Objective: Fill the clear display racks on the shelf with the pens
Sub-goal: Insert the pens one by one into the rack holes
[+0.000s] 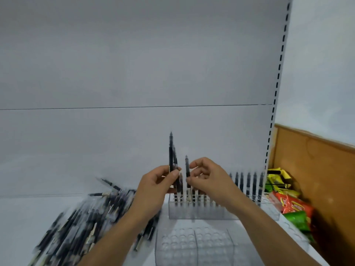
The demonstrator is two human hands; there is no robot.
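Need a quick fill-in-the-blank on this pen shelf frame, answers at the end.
1. The right hand pinches exactly ____ pen.
2. The left hand holds its spare pens ____, not flat.
3. The pile of pens lies to the ____ of the far rack.
4. The near rack holds ____ pens.
Answers: one; upright; left; no.

display racks (201, 213): clear plastic, glossy, smooth. pens (80, 223): black plastic, slight sheen. shelf back panel (134, 73): matt white, smooth, looks like painted metal. snack packets (294, 208): glossy film. side board (311, 169): brown, matt, wood-like.
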